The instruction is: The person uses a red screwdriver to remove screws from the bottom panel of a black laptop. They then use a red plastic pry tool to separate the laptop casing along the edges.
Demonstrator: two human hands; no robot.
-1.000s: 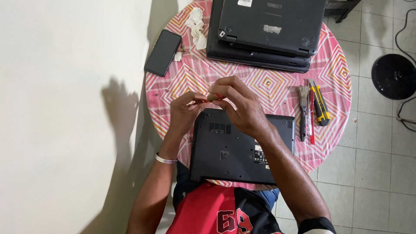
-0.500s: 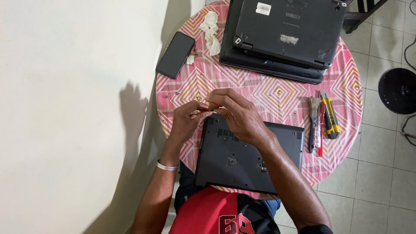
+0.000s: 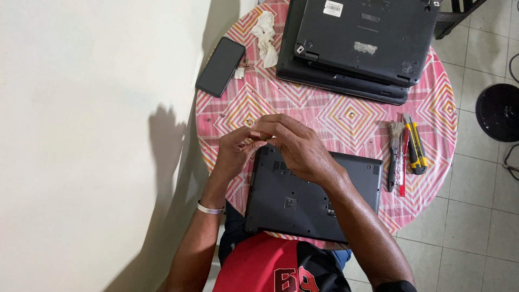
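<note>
Two hands meet above the far left corner of the overturned dark laptop [image 3: 308,194], just as half a second ago; only my view has drifted, so the round worktop [image 3: 346,121] now sits lower and more central. I see my left hand [image 3: 235,151] and right hand [image 3: 292,146] with fingertips pressed together, pinching something too small to tell. At twelve o'clock lie two stacked laptops [image 3: 362,43], at eleven a black phone [image 3: 220,66] beside a crumpled cloth [image 3: 265,35], at three a brush [image 3: 393,154] and yellow cutters [image 3: 415,146].
</note>
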